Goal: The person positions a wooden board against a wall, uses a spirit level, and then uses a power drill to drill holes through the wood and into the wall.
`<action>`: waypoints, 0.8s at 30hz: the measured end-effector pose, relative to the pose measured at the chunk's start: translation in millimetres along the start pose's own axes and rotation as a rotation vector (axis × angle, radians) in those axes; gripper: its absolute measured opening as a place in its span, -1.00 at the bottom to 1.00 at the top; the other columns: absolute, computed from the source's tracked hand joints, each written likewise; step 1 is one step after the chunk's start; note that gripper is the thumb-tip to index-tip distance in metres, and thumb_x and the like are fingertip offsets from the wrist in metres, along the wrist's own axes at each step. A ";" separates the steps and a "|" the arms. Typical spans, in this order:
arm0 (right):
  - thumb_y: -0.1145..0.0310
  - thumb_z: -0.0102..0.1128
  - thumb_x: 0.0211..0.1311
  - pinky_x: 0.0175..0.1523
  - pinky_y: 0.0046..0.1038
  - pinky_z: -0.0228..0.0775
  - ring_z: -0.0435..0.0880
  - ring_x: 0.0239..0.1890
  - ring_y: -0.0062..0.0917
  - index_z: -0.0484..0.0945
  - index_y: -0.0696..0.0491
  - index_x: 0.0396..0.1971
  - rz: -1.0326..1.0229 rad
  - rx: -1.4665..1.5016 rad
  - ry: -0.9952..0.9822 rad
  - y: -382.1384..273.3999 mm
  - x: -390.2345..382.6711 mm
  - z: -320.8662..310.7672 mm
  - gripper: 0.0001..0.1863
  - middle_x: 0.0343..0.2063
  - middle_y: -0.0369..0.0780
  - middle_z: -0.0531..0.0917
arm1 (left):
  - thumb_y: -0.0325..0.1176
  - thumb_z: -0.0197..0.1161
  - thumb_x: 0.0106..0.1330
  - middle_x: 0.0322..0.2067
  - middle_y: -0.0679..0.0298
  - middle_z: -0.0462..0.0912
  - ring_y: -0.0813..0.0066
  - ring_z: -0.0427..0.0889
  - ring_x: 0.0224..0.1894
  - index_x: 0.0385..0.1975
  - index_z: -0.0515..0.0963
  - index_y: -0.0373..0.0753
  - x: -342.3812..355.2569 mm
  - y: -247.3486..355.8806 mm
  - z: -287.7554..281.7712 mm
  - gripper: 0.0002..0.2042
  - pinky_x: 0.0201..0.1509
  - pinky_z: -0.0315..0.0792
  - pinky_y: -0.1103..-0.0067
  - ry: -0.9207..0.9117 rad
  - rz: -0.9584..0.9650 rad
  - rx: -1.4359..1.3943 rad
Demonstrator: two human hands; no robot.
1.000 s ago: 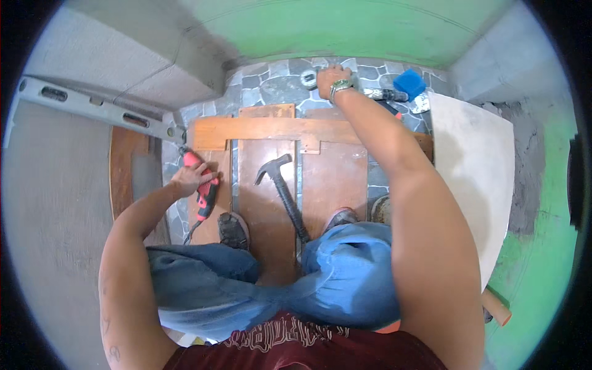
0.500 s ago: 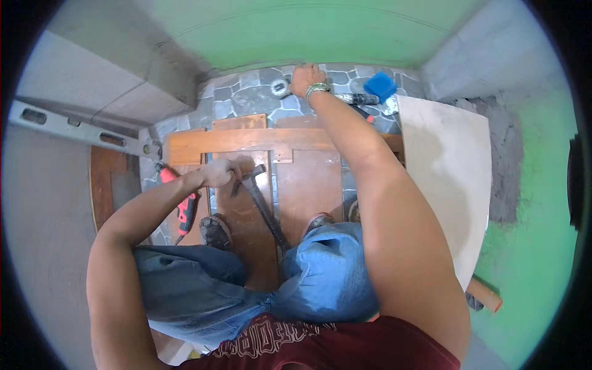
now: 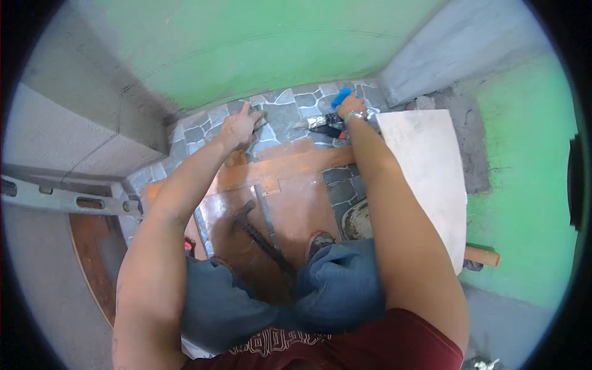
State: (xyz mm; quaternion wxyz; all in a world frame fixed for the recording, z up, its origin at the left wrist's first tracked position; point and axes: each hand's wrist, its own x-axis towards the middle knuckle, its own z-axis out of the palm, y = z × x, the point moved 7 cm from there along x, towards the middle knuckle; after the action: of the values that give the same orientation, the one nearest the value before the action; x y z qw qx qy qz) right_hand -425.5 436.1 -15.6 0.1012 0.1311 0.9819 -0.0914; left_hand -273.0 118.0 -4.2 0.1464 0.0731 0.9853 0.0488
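Note:
My left hand (image 3: pixel 238 127) reaches onto the grey stone-patterned floor near the green wall, its fingers apart. A small greyish thing (image 3: pixel 259 117) lies by its fingertips, mostly covered. Farther right, my right hand (image 3: pixel 352 107), with bands at the wrist, has its fingers closed round a flat bright blue object (image 3: pixel 341 96). Just left of that hand lie a shiny metallic tool (image 3: pixel 313 122) and a tool with black and red handles (image 3: pixel 330 131). A hammer (image 3: pixel 246 221) rests untouched between my legs, its dark handle running toward me.
Brown wooden boards (image 3: pixel 300 203) cover the floor before me, with a notched wooden strip (image 3: pixel 290 165) across them. A long spirit level (image 3: pixel 74 200) stands at the left. A pale panel (image 3: pixel 425 172) leans at the right, near an orange pipe (image 3: pixel 481 255). A container (image 3: pixel 356 221) sits beside my right knee.
My left hand has let go of the hammer and moved forward to the stone-patterned floor. My right hand has shifted right onto the blue object. The view has turned.

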 end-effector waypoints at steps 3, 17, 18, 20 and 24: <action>0.20 0.22 0.20 0.17 -0.06 0.44 0.54 0.15 -0.04 0.40 0.10 0.12 -0.098 -0.079 0.129 -23.1 0.3 -15.7 -0.48 0.13 0.11 0.44 | -0.31 0.46 -0.05 0.21 -0.01 0.33 -0.01 0.59 0.07 0.26 0.35 0.08 7.0 -23.1 8.8 -0.25 0.11 0.53 0.25 0.110 -0.043 -0.150; 0.23 0.22 0.08 -0.04 -0.12 0.50 0.60 -0.10 -0.04 0.54 0.10 -0.14 -0.872 0.121 0.440 -109.6 -208.9 -189.7 -0.64 -0.12 0.10 0.55 | 0.03 0.33 0.10 -0.02 -0.01 0.59 0.18 0.55 0.05 0.07 0.53 -0.25 -20.3 -65.8 35.5 -0.40 0.16 0.38 0.38 0.189 -0.147 -0.841; 0.19 0.24 0.08 -0.07 -0.17 0.51 0.64 -0.14 -0.10 0.56 0.13 -0.16 -0.831 0.102 0.390 -102.3 -214.4 -228.1 -0.62 -0.16 0.08 0.60 | 0.03 0.34 0.10 -0.05 -0.01 0.60 0.19 0.57 0.01 0.05 0.52 -0.29 -14.8 -94.2 50.3 -0.40 0.12 0.40 0.37 0.289 -0.113 -0.816; 0.06 0.21 0.18 0.09 -0.20 0.42 0.51 0.06 -0.17 0.43 0.13 0.07 -0.639 0.072 0.335 -38.8 -216.1 -285.3 -0.44 0.07 0.02 0.49 | -0.01 0.33 0.14 -0.04 -0.04 0.63 0.17 0.61 0.00 0.11 0.48 -0.34 -12.9 -93.8 64.5 -0.38 0.09 0.43 0.42 0.152 -0.131 -1.048; 0.10 0.33 0.09 -0.10 -0.39 0.51 0.64 -0.32 -0.47 0.59 0.22 -0.17 -0.669 0.233 0.650 47.6 -249.1 -352.2 -0.52 -0.31 -0.12 0.69 | -0.16 0.24 0.26 0.09 0.14 0.54 0.34 0.50 0.08 0.21 0.45 -0.14 3.8 -104.4 72.5 -0.50 0.05 0.39 0.52 0.053 0.074 -1.279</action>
State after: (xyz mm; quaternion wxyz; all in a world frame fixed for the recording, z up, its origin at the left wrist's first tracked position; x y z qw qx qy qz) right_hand -238.5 494.3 371.7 -0.2611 -0.1596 0.9343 -0.1827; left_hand -268.7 21.2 -86.6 0.1351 0.0041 0.7615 0.6339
